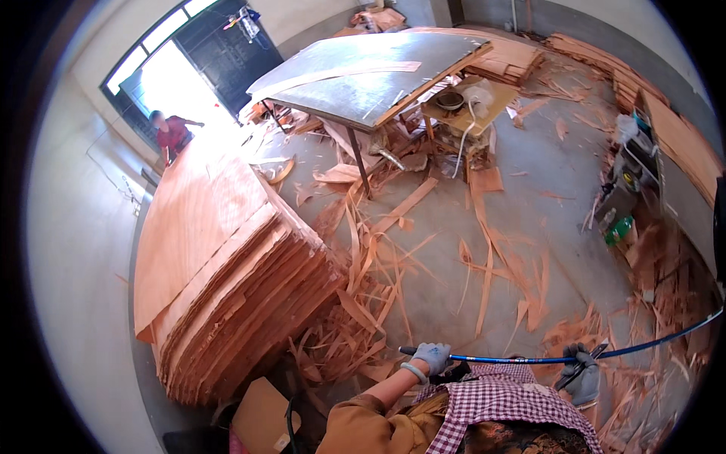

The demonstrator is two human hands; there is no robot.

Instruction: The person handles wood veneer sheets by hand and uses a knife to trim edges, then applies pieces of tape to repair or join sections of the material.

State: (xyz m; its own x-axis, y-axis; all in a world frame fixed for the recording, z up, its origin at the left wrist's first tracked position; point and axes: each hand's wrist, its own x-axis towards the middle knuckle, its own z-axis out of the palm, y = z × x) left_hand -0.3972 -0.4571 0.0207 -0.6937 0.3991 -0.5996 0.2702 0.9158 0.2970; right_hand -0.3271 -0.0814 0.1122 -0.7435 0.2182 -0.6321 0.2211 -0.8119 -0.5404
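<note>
Above grey floor (560, 219), left hand (433, 358) grips blue rod (537, 361) with unreadable print (490, 360)

The grey floor (556, 216) bears scattered veneer scraps (357, 310), and the metal-topped table (325, 94) carries 1 long pale strip (340, 73).

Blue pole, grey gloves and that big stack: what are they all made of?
The blue pole looks smooth and glossy, maybe coated metal or plastic; I can't tell which. The grey gloves look like dull fabric, since they don't shine and follow the fingers' shape. The big stack seems to be thin, bare wood sheets: reddish-brown, with ragged layered edges.
</note>
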